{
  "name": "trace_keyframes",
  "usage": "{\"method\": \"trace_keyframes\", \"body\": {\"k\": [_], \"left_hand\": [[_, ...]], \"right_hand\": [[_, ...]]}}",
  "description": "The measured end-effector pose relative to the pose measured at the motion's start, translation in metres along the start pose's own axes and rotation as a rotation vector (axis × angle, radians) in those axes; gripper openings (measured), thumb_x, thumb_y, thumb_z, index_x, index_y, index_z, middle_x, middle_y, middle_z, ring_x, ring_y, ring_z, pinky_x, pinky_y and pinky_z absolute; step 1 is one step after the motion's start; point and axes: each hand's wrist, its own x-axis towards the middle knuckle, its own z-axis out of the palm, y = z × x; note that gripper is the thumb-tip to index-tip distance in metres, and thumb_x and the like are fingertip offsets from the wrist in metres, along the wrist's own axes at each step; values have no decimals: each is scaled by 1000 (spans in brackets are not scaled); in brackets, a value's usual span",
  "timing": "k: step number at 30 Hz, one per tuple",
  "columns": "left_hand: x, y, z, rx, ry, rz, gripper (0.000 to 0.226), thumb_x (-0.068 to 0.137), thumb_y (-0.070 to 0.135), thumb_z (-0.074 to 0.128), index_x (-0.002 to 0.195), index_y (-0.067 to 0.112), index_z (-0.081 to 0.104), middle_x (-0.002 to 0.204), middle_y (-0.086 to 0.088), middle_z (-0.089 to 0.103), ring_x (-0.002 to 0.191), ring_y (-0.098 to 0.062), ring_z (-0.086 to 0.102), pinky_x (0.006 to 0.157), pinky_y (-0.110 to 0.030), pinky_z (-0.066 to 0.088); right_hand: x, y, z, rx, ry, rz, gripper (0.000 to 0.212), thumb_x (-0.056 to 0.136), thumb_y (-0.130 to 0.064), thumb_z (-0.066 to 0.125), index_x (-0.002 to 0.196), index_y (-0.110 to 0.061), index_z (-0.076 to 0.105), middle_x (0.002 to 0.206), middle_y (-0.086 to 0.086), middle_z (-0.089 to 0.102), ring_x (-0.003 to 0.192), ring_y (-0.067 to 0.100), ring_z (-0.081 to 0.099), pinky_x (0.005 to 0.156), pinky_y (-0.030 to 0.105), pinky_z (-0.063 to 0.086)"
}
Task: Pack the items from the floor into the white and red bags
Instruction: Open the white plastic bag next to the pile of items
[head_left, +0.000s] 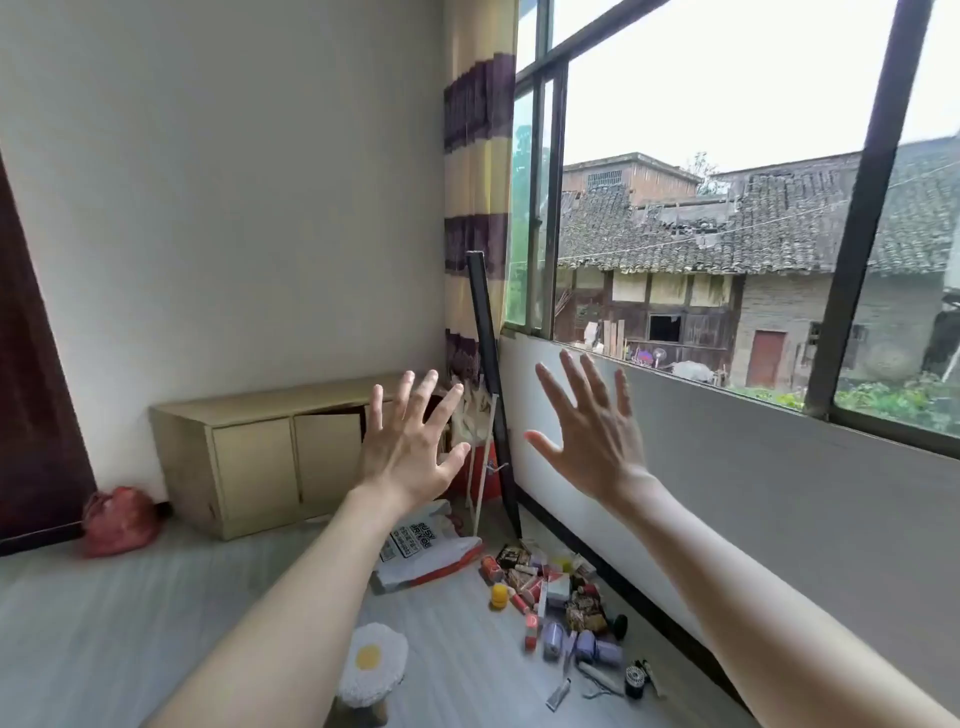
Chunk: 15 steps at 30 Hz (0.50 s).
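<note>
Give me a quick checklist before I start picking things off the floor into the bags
1. Left hand free: ok, fingers spread, holding nothing.
2. Right hand free: ok, fingers spread, holding nothing.
3. Items to pack in sight: ok, the pile of small items lies on the floor by the wall under the window.
4. White bag near the pile: ok, it lies flat beside it.
5. White bag open for loading: cannot tell.
6. Red bag within reach: not ok, it sits apart by the cabinet.
</note>
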Motion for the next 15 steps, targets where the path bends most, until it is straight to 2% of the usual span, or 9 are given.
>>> {"method": "trace_keyframes", "body": {"k": [2,4,9,15], "left_hand": [[16,-14,24,-30,-25,-14,72,80,56,31,145,28,21,155,-9,16,143,-30,9,111,-52,-5],[30,-30,53,-14,-57,12,75,78,60,20,146,29,19,155,-8,14,143,-30,6,112,-53,-4],[68,-77,120,-13,-137,8,82,72,62,9,146,29,16,156,-8,12,143,-29,3,113,-52,-3],[115,-123,192,-51,-120,-7,70,79,55,28,140,22,37,148,-14,32,138,-35,25,109,-59,13]], "right_hand": [[12,-4,27,-8,-21,-19,82,69,-54,67,138,-18,40,142,17,42,129,37,42,103,63,18],[19,-6,59,-37,-52,-33,84,68,-54,70,137,-18,39,141,17,44,127,37,45,102,63,19],[43,-5,139,-34,-139,-10,86,68,-55,69,139,-20,34,142,16,44,128,36,45,102,62,20],[72,0,225,17,-236,56,75,74,-57,53,139,-20,39,143,14,43,130,35,41,104,59,15]]}}
